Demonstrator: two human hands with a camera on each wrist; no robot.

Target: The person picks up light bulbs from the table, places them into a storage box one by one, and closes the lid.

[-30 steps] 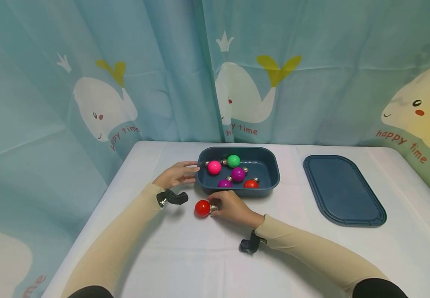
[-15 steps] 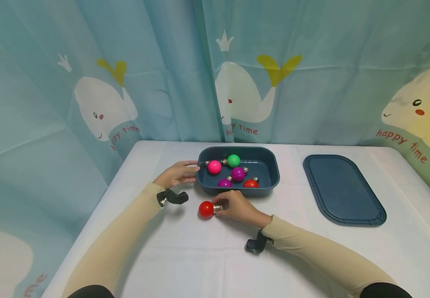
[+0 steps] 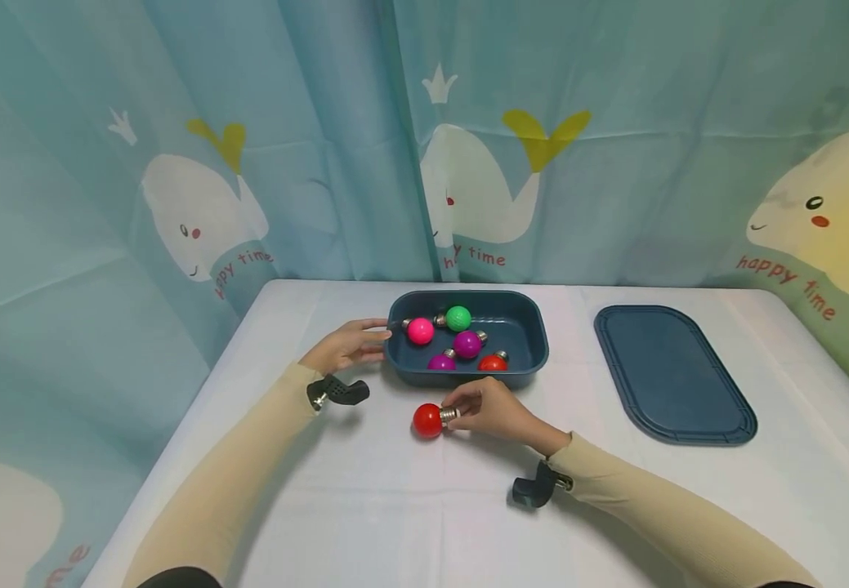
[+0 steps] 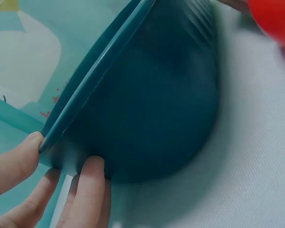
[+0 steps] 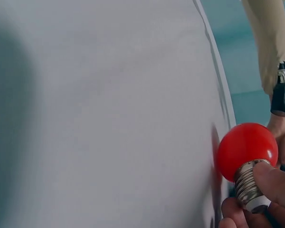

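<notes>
A red light bulb is pinched at its metal screw base by my right hand, just in front of the blue box. In the right wrist view, the thumb and fingers hold the threaded base of the light bulb, its round end outward. My left hand touches the left end of the dark blue box. The left wrist view shows its thumb at the rim and its extended fingers against the outer wall of the box.
Inside the box lie a pink bulb, a green bulb, two purple bulbs and another red bulb. A flat dark blue lid lies on the white-covered table to the right. A printed curtain hangs behind.
My right hand has moved to the right and slightly toward me, carrying the red light bulb along. The left hand stays at the box's end.
</notes>
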